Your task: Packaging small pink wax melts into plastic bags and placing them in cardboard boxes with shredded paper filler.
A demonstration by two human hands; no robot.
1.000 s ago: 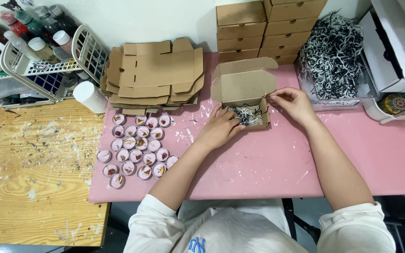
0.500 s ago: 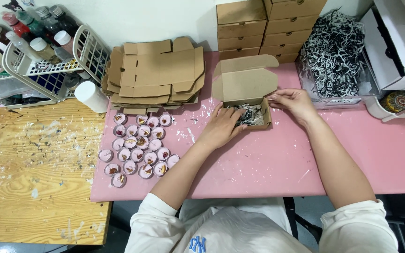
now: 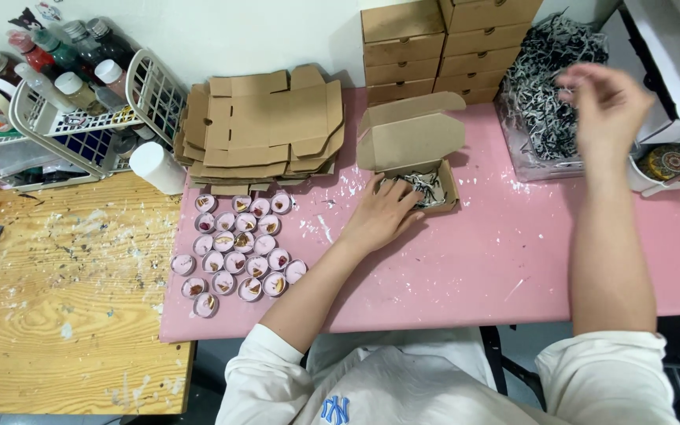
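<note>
A small open cardboard box [image 3: 415, 149] with its lid up stands on the pink table [image 3: 474, 260]; shredded black-and-white paper lies inside it. My left hand [image 3: 383, 214] rests flat against the box's front left side, fingers on its rim. My right hand [image 3: 604, 106] is raised in the air, blurred, over the clear bin of shredded paper [image 3: 548, 94] to the right of the box. Whether it holds any shreds is unclear.
Several small pink cups with dried bits [image 3: 238, 248] sit left of my hand. A stack of flat box blanks [image 3: 265, 126] lies behind them, folded boxes [image 3: 434, 47] stacked at the back. A white wire basket of bottles [image 3: 80, 102] and a white tub [image 3: 155, 167] stand left.
My right hand has left the box and lifted up and to the right, over the shredded-paper bin. My left hand stays at the box.
</note>
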